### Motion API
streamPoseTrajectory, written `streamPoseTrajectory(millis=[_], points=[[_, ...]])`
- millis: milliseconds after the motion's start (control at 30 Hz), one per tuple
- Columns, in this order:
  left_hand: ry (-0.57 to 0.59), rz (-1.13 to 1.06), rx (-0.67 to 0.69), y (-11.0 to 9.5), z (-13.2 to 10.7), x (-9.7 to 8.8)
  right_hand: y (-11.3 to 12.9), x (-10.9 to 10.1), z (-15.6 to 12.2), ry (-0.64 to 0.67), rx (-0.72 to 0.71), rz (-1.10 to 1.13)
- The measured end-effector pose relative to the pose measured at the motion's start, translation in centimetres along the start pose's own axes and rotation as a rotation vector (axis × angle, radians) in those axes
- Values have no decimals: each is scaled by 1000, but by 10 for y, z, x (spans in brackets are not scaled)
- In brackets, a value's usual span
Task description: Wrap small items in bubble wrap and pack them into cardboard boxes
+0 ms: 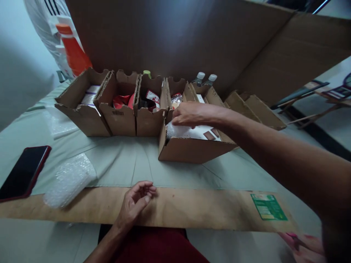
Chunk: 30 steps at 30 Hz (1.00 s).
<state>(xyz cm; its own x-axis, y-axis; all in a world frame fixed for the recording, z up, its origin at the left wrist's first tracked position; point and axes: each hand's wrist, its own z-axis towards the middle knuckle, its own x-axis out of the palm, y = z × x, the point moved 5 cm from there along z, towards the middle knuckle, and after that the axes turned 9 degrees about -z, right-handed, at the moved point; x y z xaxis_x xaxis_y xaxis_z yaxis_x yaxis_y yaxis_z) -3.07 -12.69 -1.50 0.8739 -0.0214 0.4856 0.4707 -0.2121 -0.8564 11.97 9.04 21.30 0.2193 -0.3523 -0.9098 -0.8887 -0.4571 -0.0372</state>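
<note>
My right hand [189, 114] reaches forward over an open cardboard box [189, 149] and rests palm down on a bubble-wrapped item [182, 132] inside it, fingers curled onto the wrap. My left hand [136, 201] lies near the table's front on a flat cardboard strip [192, 208], fingers loosely curled and apart, holding nothing. A roll of bubble wrap [68, 179] lies to its left.
A row of small open cardboard boxes [120, 113] with packets stands behind, two capped bottles [205, 78] beyond. A dark phone [23, 171] lies at the left. A tall cardboard sheet [192, 40] stands at the back, an orange bottle [73, 51] at far left.
</note>
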Motion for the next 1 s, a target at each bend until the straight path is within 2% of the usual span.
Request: streamPoseTrajectory(millis=[133, 233, 333, 433, 600, 767, 900, 1000], points=[[19, 56, -13, 1, -3, 2, 0, -7, 3, -40, 16, 144], [36, 141, 11, 3, -7, 4, -2, 1, 6, -41, 50, 212], [75, 243, 51, 2, -9, 10, 3, 9, 15, -69, 65, 76], [105, 363, 124, -2, -10, 16, 9, 5, 18, -105, 15, -59], [110, 469, 240, -7, -10, 20, -6, 6, -1, 56, -96, 220], [119, 497, 279, -8, -9, 21, -20, 16, -8, -39, -185, 292], [130, 490, 303, -10, -9, 23, -12, 25, -6, 14, -223, 498], [140, 487, 297, -8, -9, 23, 2, 21, -6, -16, -220, 313]])
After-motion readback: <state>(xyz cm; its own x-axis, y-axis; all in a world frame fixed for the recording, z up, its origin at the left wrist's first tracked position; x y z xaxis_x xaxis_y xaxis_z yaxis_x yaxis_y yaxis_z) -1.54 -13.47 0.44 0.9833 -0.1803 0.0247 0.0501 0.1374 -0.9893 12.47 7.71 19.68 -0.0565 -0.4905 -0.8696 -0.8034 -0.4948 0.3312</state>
